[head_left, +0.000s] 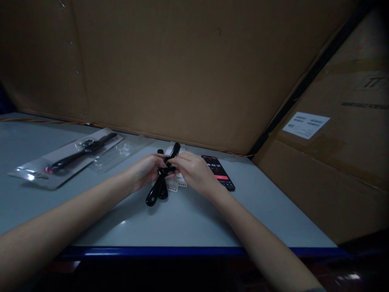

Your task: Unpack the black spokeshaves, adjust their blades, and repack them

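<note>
My left hand and my right hand meet over the middle of the table, fingers closed around the centre of a black tool with long rounded handles. Its handles cross at a slant, two ends pointing toward me and two away. Fingers hide most of the middle part, so its exact kind cannot be made out. White printed cards or labels lie beneath it. A similar black tool lies to the left in a clear plastic and card pack.
An empty clear plastic shell lies beside the pack. Right of my hands is a phone showing a running timer. Cardboard walls stand behind and at right. A blue edge borders the grey table.
</note>
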Motion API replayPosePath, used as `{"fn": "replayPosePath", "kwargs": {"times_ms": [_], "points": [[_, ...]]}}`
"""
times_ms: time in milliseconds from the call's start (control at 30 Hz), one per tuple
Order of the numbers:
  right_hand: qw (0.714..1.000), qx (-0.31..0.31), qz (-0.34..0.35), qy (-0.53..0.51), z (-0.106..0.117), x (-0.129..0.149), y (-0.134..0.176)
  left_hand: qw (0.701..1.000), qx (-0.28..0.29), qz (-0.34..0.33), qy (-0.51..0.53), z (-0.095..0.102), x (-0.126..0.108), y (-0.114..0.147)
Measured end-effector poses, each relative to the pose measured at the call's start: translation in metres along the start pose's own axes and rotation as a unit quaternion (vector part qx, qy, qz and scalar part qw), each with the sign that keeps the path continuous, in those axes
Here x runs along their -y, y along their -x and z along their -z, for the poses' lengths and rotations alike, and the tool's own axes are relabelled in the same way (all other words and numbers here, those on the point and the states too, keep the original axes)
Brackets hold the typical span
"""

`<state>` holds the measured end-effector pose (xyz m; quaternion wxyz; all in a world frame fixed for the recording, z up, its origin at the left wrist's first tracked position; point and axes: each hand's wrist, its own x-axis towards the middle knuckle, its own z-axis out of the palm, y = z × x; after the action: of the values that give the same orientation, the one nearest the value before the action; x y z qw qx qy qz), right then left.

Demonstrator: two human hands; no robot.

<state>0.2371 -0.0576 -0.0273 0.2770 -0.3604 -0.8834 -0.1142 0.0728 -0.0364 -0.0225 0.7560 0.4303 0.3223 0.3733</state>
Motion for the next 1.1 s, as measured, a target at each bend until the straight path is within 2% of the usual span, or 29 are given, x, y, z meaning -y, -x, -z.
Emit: {"fn": "replayPosePath", "kwargs": {"times_ms": [167, 300, 433, 500, 567, 633, 733, 833, 933, 1033, 1100], "points": [[0.996, -0.03, -0.051, -0.061, -0.001, -0.001, 0.0, 1.0, -0.002, 0.003, -0.02, -0.001, 0.001, 0.001], [0.99, -0.042, -0.071, -0.119, -0.002, 0.002, -0.001, 0.999, -0.039, -0.011, -0.036, 0.002, 0.007, -0.001], [0.96, -0.121, -0.162, -0.192, 0.0, -0.001, -0.002, 0.999, -0.041, 0.0, -0.023, 0.001, 0.005, -0.001], [0.94, -0.138, -0.214, -0.228, 0.001, -0.007, -0.001, 0.999, -0.038, 0.012, -0.005, -0.001, 0.002, 0.001], [0.918, -0.114, -0.265, -0.271, 0.0, -0.013, -0.001, 0.999, -0.035, 0.022, 0.006, -0.003, -0.001, 0.002], [0.896, -0.065, -0.31, -0.313, -0.002, -0.018, -0.001, 0.999, -0.03, 0.026, 0.007, -0.004, -0.003, 0.003], [0.871, -0.014, -0.351, -0.344, -0.008, -0.019, -0.002, 0.999, -0.019, 0.027, 0.008, -0.004, -0.003, 0.001], [0.857, -0.018, -0.354, -0.373, -0.01, -0.015, -0.003, 0.999, -0.009, 0.029, 0.013, -0.003, -0.002, 0.0], [0.859, -0.013, -0.338, -0.383, -0.008, -0.012, -0.003, 0.999, -0.001, 0.029, 0.015, -0.002, -0.001, 0.0], [0.867, 0.03, -0.327, -0.375, -0.005, -0.013, -0.002, 0.999, 0.004, 0.03, 0.013, -0.002, -0.001, 0.001], [0.861, 0.059, -0.313, -0.396, -0.004, -0.016, -0.001, 0.999, 0.007, 0.034, 0.009, -0.003, -0.003, 0.003]]}}
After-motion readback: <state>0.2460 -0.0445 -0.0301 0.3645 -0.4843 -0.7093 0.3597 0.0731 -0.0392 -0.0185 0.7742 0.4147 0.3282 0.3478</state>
